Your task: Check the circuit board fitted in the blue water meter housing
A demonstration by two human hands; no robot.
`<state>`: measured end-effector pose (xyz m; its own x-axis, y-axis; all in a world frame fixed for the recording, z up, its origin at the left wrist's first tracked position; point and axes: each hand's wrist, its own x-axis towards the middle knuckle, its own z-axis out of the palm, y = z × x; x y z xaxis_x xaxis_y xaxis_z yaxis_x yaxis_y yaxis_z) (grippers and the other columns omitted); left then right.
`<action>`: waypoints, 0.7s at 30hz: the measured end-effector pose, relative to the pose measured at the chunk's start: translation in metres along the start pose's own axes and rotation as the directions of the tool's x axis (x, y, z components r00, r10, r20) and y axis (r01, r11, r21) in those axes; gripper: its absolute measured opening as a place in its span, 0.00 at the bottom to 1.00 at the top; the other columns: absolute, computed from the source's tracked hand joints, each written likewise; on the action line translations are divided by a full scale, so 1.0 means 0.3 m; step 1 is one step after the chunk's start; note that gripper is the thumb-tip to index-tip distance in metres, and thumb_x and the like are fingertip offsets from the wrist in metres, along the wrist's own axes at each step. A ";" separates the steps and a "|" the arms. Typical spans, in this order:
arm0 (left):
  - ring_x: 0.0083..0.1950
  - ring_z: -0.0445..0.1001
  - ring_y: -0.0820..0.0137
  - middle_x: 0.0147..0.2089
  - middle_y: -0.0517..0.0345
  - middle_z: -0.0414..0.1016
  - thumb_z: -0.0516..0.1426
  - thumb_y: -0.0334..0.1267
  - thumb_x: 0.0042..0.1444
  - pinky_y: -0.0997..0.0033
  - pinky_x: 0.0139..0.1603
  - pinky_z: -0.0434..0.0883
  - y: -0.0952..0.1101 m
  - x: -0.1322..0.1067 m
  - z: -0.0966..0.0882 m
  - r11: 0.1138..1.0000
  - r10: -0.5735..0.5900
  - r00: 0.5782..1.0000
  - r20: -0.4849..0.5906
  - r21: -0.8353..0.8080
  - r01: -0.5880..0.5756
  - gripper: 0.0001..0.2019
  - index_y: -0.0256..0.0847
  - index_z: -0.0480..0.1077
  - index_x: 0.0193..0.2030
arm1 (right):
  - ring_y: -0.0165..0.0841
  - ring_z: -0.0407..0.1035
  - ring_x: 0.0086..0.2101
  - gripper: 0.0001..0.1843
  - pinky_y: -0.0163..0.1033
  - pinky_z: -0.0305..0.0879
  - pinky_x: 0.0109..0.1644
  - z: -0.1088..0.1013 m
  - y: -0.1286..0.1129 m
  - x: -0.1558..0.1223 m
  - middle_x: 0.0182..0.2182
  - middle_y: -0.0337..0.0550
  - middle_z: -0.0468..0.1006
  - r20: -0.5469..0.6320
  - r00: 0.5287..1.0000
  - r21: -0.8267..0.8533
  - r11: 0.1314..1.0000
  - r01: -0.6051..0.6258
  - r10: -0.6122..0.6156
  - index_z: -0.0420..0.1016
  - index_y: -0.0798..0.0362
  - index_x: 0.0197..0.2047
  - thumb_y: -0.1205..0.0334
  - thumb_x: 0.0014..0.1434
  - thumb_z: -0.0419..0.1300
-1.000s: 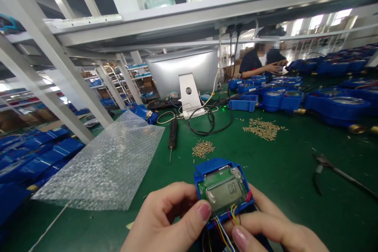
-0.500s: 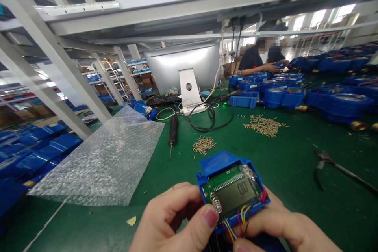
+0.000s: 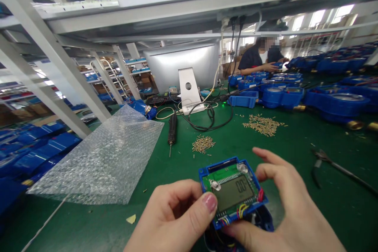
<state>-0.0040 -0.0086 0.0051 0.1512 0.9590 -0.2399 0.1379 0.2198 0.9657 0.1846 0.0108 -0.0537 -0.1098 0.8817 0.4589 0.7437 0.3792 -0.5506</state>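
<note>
A blue meter module (image 3: 233,191) with a green circuit board, an LCD screen and coloured wires is held low in the middle of the view. My left hand (image 3: 174,220) grips its left side, thumb pressed on the board's lower left corner. My right hand (image 3: 283,208) supports the module from below and right, with the index finger raised and curled over its upper right edge.
A bubble-wrap sheet (image 3: 103,161) lies to the left. An electric screwdriver (image 3: 171,130), two piles of small screws (image 3: 203,143), pliers (image 3: 327,161), a monitor (image 3: 183,67) and cables sit on the green mat. Blue meters (image 3: 336,102) line the right; another person (image 3: 256,61) works at the back.
The module has tilted flatter and dropped slightly. My right hand has come up from beneath it, and its fingers now curl over the right edge.
</note>
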 end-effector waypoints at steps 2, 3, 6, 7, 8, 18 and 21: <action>0.24 0.50 0.78 0.21 0.65 0.56 0.59 0.55 0.50 0.76 0.23 0.47 -0.007 0.009 -0.006 1.000 -0.019 0.998 0.055 0.015 0.018 0.22 0.35 0.66 0.23 | 0.48 0.69 0.47 0.20 0.46 0.75 0.41 -0.008 0.003 -0.004 0.53 0.48 0.69 -0.049 0.998 0.023 0.999 0.043 -0.042 0.73 0.50 0.43 0.51 0.47 0.64; 0.24 0.50 0.77 0.21 0.65 0.55 0.59 0.55 0.51 0.75 0.23 0.47 -0.009 0.014 -0.009 1.000 -0.017 0.997 0.077 0.018 0.016 0.22 0.36 0.65 0.23 | 0.47 0.69 0.47 0.19 0.45 0.75 0.42 -0.014 0.001 -0.003 0.51 0.47 0.71 -0.061 0.995 0.036 0.996 0.077 -0.074 0.73 0.50 0.43 0.53 0.48 0.63; 0.24 0.50 0.77 0.21 0.66 0.54 0.58 0.52 0.52 0.75 0.24 0.48 -0.004 0.029 -0.022 1.000 0.022 0.992 0.128 0.013 -0.023 0.20 0.36 0.63 0.22 | 0.46 0.69 0.47 0.18 0.44 0.74 0.43 -0.030 -0.015 0.011 0.47 0.46 0.73 -0.084 0.988 0.035 0.990 0.137 -0.133 0.72 0.49 0.44 0.57 0.49 0.61; 0.25 0.51 0.77 0.22 0.66 0.54 0.58 0.51 0.53 0.76 0.24 0.48 0.002 0.032 -0.028 0.999 0.040 0.988 0.147 0.019 -0.044 0.20 0.36 0.64 0.22 | 0.46 0.69 0.47 0.18 0.44 0.74 0.43 -0.034 -0.021 0.018 0.46 0.46 0.73 -0.087 0.985 0.030 0.988 0.151 -0.148 0.72 0.50 0.45 0.57 0.49 0.61; 0.26 0.52 0.77 0.22 0.65 0.56 0.57 0.49 0.54 0.76 0.25 0.51 0.009 0.034 -0.035 0.998 0.053 0.983 0.173 0.022 -0.058 0.18 0.35 0.66 0.23 | 0.46 0.70 0.47 0.18 0.44 0.74 0.43 -0.038 -0.028 0.025 0.45 0.46 0.74 -0.089 0.983 0.023 0.986 0.166 -0.163 0.72 0.50 0.45 0.58 0.49 0.60; 0.28 0.66 0.74 0.27 0.71 0.65 0.69 0.35 0.39 0.78 0.28 0.63 0.025 0.022 -0.049 0.971 0.063 0.984 0.166 0.219 -0.100 0.37 0.45 0.56 0.54 | 0.37 0.70 0.45 0.29 0.37 0.73 0.49 -0.043 -0.027 0.061 0.50 0.44 0.70 0.013 0.875 -0.088 0.872 0.482 -0.483 0.59 0.51 0.57 0.63 0.51 0.57; 0.30 0.68 0.76 0.28 0.73 0.67 0.70 0.33 0.37 0.82 0.29 0.65 0.020 0.023 -0.039 0.958 0.133 0.978 0.161 0.232 -0.168 0.46 0.56 0.53 0.62 | 0.40 0.70 0.45 0.33 0.41 0.72 0.50 -0.048 -0.021 0.064 0.51 0.46 0.69 0.068 0.836 -0.157 0.821 0.549 -0.545 0.57 0.53 0.59 0.61 0.50 0.58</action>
<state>-0.0135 0.0013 0.0104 0.3241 0.9380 -0.1226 0.3342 0.0077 0.9425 0.1873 0.0211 -0.0314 -0.5422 0.5493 0.6359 0.6540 0.7510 -0.0912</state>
